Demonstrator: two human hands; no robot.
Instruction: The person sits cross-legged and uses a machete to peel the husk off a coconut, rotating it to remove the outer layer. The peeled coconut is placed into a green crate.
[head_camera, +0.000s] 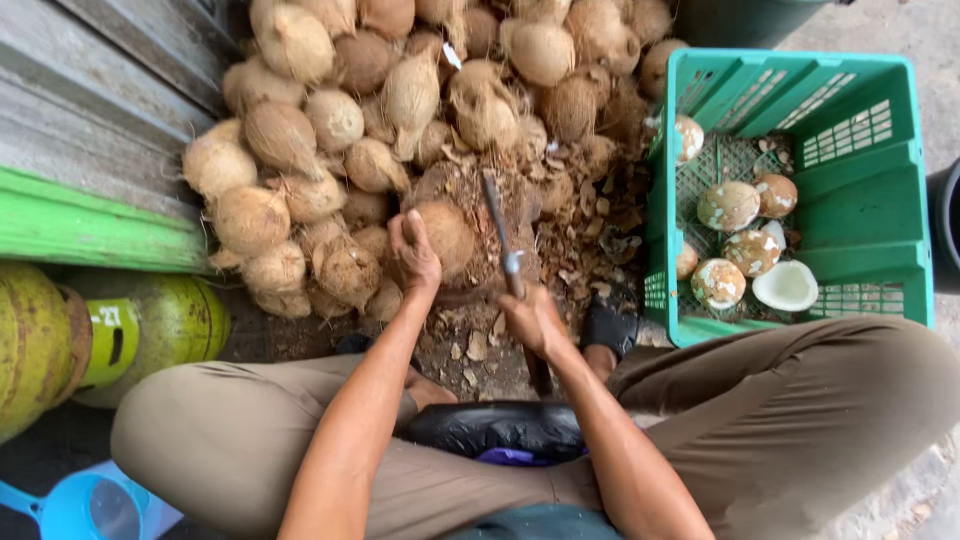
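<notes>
A heap of brown husked coconuts (400, 90) fills the ground against a grey wall with a green ledge (90, 225), ahead of a person seated cross-legged in tan trousers. To the right stands a green plastic crate (880, 200) with slotted walls; in it lie several peeled coconuts (728, 205), mottled brown and white, and one open half showing white flesh (786, 286). At the left edge lie two yellow-green gas cylinders (150, 325), the nearer one bearing a small yellow patch with white markings, and a blue plastic scoop (80, 505) sits at the lower left corner. A black bag (490, 425) rests in the person's lap. The left hand (413, 252) is pressed against a single coconut (445, 235) set on a bed of husk chips just before the knees. The right hand (533, 320), well apart from the left, is closed around the handle of a long knife (500, 235), whose blade lies just beside that coconut.
</notes>
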